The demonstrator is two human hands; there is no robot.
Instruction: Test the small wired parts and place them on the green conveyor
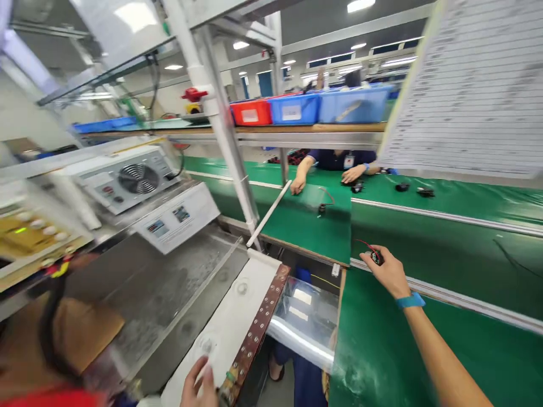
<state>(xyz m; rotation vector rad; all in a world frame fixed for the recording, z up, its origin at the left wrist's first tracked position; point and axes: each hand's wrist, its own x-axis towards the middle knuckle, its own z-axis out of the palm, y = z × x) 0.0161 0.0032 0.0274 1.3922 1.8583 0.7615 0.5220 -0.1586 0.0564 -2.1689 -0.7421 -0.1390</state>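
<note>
My right hand (388, 271), with a blue band at the wrist, is closed on a small round black part (376, 258) with thin red wires, just over the rail of the green work surface (382, 333). Low in the view, my left hand (199, 387) is partly cut off by the bottom edge. Its fingers are apart and hold nothing, near a white strip (229, 305) beside a brown perforated bar (263, 316). Another small part with a red wire (322, 208) lies on the green board ahead.
Across the line, a person's hands (299, 183) rest near small black parts (425, 193). A white frame post (224, 130) stands left of centre. Red (252, 113) and blue bins (294, 109) line the shelf; a fan-vented box (131, 178) sits left. Printed sheets hang at upper right.
</note>
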